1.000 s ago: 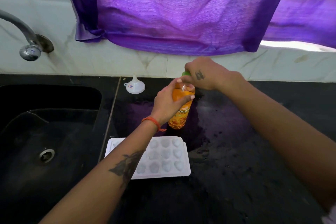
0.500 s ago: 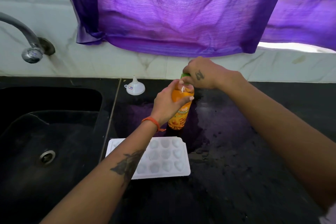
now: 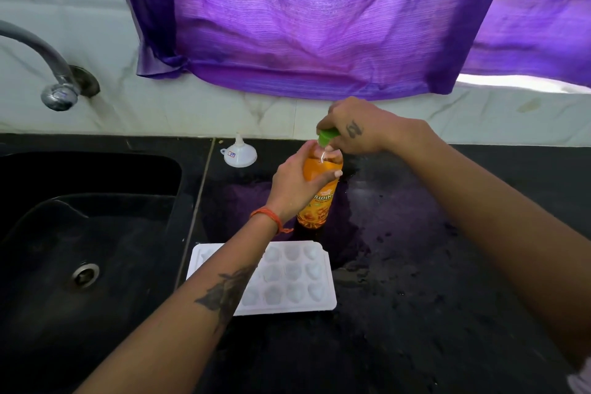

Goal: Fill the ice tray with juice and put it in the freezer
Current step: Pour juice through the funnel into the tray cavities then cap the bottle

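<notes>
An orange juice bottle (image 3: 319, 201) stands upright on the black counter (image 3: 415, 265), just behind a white ice tray (image 3: 297, 278) with empty moulded cells. My left hand (image 3: 294, 179) wraps around the bottle's upper body. My right hand (image 3: 355, 128) pinches the green cap (image 3: 326, 136) at the bottle's top. My left forearm crosses over the tray's left part and hides some cells.
A small white funnel (image 3: 240, 153) stands upside down on the counter behind and left of the bottle. A black sink (image 3: 80, 233) with a drain lies to the left, under a metal tap (image 3: 57, 86). A purple cloth (image 3: 319, 19) hangs on the wall above.
The green cap shows more under my right fingers than before. Both hands stay on the bottle in about the same place.
</notes>
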Motion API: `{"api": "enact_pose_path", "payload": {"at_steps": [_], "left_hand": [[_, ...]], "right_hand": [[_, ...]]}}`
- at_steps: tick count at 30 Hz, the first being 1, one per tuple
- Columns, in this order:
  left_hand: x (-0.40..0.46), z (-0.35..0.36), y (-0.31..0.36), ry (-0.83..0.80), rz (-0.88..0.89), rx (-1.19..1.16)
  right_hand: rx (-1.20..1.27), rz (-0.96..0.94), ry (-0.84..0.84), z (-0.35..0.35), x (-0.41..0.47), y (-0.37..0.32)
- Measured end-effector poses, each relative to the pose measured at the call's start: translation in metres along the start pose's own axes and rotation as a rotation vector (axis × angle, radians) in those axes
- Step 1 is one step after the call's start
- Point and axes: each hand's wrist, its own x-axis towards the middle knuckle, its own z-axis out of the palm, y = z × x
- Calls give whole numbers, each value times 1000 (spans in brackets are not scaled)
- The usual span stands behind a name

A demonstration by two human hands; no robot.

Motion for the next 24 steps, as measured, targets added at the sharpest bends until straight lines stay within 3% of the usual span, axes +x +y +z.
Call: {"api": "enact_pose_path", "payload": {"at_steps": [6, 12, 17, 24], "left_hand": [[0, 0, 1, 9, 2, -1], [2, 0, -1, -8, -16, 4], [1, 0, 0, -6, 15, 9], [2, 0, -2, -6, 2, -3]], "right_hand": [[1, 91, 37, 0, 1, 2], [-9, -13, -12, -4, 0, 2], [14, 71, -41, -3, 2, 4], [-23, -67, -48, -7, 1, 1]]}}
